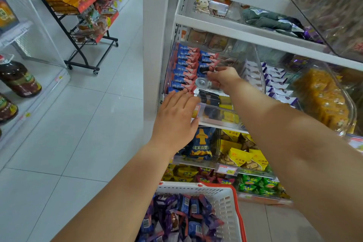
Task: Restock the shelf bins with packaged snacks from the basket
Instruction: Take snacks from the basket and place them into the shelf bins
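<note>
A pale tiled floor (82, 124) fills the left half of the shop aisle, running far toward a black wire rack (82, 17) on wheels stocked with orange and red packs. At the left edge, low shelves hold big oil bottles (18, 78). On the right rises a white shelf unit (157, 25) with several tiers of clear bins. The middle-tier bin (249, 59) at its left end holds two rows of blue-and-pink snack packs (186, 68); to its right sit white-and-purple packs (275, 80) and yellow packs (324, 100). Lower tiers carry a navy bag (202, 143), yellow bags (243, 157) and green packs (253, 182). Near, at the bottom, a white basket (225, 200) with a red rim holds a heap of purple and blue snacks (180, 220).

The left hand (174, 120) reaches forward, fingers straight and together, their tips touching the nearest packs in the left row. The right hand (222, 78) reaches into the bin, fingers curled narrowly at the near end of the right row; whether it pinches a pack cannot be told.
</note>
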Available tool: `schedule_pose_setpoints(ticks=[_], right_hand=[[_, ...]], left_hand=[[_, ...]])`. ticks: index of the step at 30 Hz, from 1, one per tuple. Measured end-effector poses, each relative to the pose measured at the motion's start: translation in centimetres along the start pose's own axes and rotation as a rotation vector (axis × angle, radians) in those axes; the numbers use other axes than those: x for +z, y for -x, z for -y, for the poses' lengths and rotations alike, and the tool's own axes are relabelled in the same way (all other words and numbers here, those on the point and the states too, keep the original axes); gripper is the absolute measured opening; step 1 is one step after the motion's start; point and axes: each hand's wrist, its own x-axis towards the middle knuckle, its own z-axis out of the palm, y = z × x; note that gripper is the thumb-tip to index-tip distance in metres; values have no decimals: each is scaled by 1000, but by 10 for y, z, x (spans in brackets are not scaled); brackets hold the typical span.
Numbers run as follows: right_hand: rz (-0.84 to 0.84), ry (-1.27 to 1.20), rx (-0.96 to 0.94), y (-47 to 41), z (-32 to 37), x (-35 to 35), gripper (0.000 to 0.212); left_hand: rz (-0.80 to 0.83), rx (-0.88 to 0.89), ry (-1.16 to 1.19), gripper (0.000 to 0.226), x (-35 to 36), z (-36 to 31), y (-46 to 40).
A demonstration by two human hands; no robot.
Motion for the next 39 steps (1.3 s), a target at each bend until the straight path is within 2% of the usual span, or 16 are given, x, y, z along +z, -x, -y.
schedule_pose_setpoints(ticks=[4,7,13,15,20,24,27,29,32,34,37,39], right_hand=[[-56,201,-51,-5,-6,5,34],[-104,334,-88,-8,-9,4,46],[-103,410,-121,-4,-9,4,45],[-105,451,-116,-3,-8,3,51],[-151,314,-106,8,3,-6,67],[-159,201,-139,36,17,-21,62],[-69,108,-173,81,25,-29,53],[-1,68,-265,119,21,-37,40],[110,50,-397,174,1,-43,21],[193,14,-438,205,-19,-40,16],[278,-45,-370,239,-59,-31,15],[322,-64,-288,254,-93,-23,14]], left_hand=[[6,6,3,46,1,1,0],[2,7,1,46,1,2,0],[-12,7,-1,45,4,2,0],[-13,6,2,45,4,2,0],[-21,18,-4,45,5,2,0],[-20,26,-14,44,6,3,0],[-31,37,-7,43,8,4,1],[-32,41,6,43,9,4,2],[-10,57,47,47,8,6,2],[-1,94,61,49,6,8,10],[-40,120,79,49,5,7,47],[-26,49,126,42,11,12,90]])
